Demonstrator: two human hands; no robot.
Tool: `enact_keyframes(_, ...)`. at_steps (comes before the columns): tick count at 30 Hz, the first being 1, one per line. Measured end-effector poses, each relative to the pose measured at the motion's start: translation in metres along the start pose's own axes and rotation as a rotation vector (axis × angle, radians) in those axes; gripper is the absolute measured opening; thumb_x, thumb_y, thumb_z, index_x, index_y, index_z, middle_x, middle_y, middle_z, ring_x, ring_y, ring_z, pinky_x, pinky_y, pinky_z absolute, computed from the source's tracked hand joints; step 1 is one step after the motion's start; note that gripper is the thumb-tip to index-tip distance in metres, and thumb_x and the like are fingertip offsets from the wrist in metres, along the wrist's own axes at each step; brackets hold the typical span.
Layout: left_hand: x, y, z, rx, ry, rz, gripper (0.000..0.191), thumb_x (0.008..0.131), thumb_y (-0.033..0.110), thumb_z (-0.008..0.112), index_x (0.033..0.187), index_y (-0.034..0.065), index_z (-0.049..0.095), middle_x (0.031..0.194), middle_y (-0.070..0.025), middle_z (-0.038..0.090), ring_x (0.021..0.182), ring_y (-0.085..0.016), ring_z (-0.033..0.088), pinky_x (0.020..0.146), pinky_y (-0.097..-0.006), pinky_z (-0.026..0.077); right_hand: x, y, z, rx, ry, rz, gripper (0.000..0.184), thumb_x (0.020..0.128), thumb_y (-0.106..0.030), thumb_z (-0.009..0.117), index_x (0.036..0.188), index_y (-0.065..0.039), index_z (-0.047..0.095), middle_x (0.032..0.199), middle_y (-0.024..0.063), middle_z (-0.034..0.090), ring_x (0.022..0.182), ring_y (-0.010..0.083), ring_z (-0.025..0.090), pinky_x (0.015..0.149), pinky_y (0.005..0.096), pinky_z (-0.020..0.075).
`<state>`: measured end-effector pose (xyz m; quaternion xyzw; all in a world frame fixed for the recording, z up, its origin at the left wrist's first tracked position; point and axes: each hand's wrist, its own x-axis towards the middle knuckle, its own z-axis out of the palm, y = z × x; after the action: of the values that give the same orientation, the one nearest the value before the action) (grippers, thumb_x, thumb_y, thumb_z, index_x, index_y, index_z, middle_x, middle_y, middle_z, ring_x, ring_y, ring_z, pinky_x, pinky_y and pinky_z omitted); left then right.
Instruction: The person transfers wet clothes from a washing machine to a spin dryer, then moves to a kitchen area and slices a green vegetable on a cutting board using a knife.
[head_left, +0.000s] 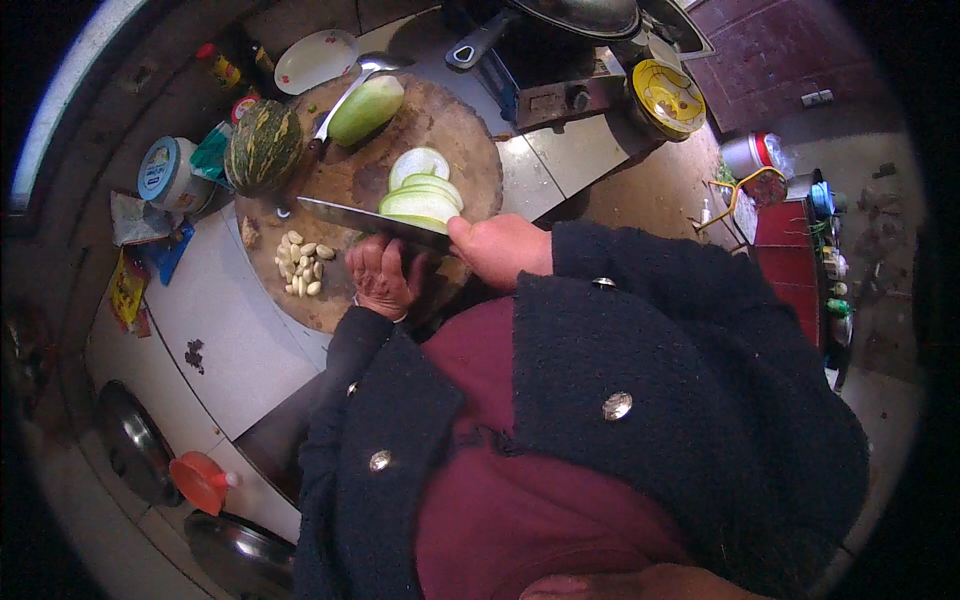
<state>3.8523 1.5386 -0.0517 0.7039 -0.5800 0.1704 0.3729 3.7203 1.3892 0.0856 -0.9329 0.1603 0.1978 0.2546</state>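
My right hand (501, 249) grips the handle of a kitchen knife (360, 217), its blade pointing left across a round wooden chopping board (469, 157). Against the blade's far side lie pale slices of a green-skinned gourd (420, 196), overlapping in a fan. My left hand (381, 277) is on the near side of the blade, fingers bent. A bit of green shows at its fingertips, but whether it holds a piece is hidden. Peeled garlic cloves (301, 264) lie heaped left of that hand. At the board's far side rests a larger gourd piece (366, 110).
A striped pumpkin (264, 148) sits at the board's left edge. Behind the gourd piece lies a metal ladle (346, 97). An oval plate (316, 61) leans farther back. A gas stove (574, 97) bears a wok (581, 15). Pot lids (240, 551) and a red scoop (199, 480) stand lower left.
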Motion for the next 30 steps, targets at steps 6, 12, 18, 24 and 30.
enact_keyframes(6, 0.000, 0.000, 0.001, -0.014, 0.049, 0.038, 0.043, 0.072, 0.027, 0.069, 0.105, 0.0084, 0.049, 0.102, -0.0126, 0.049, 0.095, -0.031, 0.048, 0.081, -0.0436, 0.034, 0.023, -0.008, 0.011, 0.195, -0.008, 0.004, 0.026, 0.091, -0.024, 0.037, 0.099, -0.001, 0.048, 0.080, 0.0241, 0.062, 0.076, 0.0401, 0.063, 0.064, 0.0482, 0.0490)
enact_keyframes(12, 0.002, 0.002, -0.004, -0.025, 0.049, 0.035, 0.038, 0.073, 0.023, 0.068, 0.103, 0.0084, 0.050, 0.101, -0.0118, 0.050, 0.096, -0.031, 0.049, 0.083, -0.0430, 0.035, 0.031, -0.001, 0.030, 0.035, 0.136, -0.172, 0.017, 0.084, -0.013, 0.048, 0.096, -0.001, 0.047, 0.073, 0.0211, 0.063, 0.070, 0.0392, 0.064, 0.059, 0.0477, 0.0496)
enact_keyframes(18, 0.004, 0.001, -0.005, -0.055, 0.052, 0.023, 0.031, 0.074, 0.016, 0.066, 0.101, 0.0087, 0.051, 0.100, -0.0122, 0.051, 0.095, -0.032, 0.049, 0.083, -0.0419, 0.035, 0.031, 0.007, 0.029, 0.076, 0.166, -0.194, 0.016, 0.085, -0.013, 0.048, 0.096, -0.001, 0.047, 0.073, 0.0211, 0.062, 0.068, 0.0399, 0.063, 0.060, 0.0488, 0.0483)
enact_keyframes(24, 0.003, 0.004, -0.006, -0.044, 0.047, -0.041, 0.030, 0.074, 0.014, 0.065, 0.100, 0.0081, 0.052, 0.100, -0.0139, 0.051, 0.094, -0.033, 0.049, 0.084, -0.0427, 0.035, -0.004, 0.006, 0.008, -0.022, 0.260, -0.208, 0.022, 0.090, -0.024, 0.048, 0.094, -0.002, 0.046, 0.069, 0.0216, 0.060, 0.065, 0.0418, 0.060, 0.058, 0.0498, 0.0470)
enact_keyframes(30, 0.003, 0.005, -0.006, -0.070, 0.036, -0.062, 0.029, 0.075, 0.015, 0.064, 0.100, 0.0075, 0.052, 0.100, -0.0142, 0.051, 0.094, -0.033, 0.048, 0.084, -0.0434, 0.035, -0.038, 0.008, -0.012, -0.088, 0.218, -0.173, 0.025, 0.091, -0.027, 0.049, 0.093, -0.003, 0.044, 0.067, 0.0210, 0.059, 0.065, 0.0417, 0.059, 0.057, 0.0502, 0.0465)
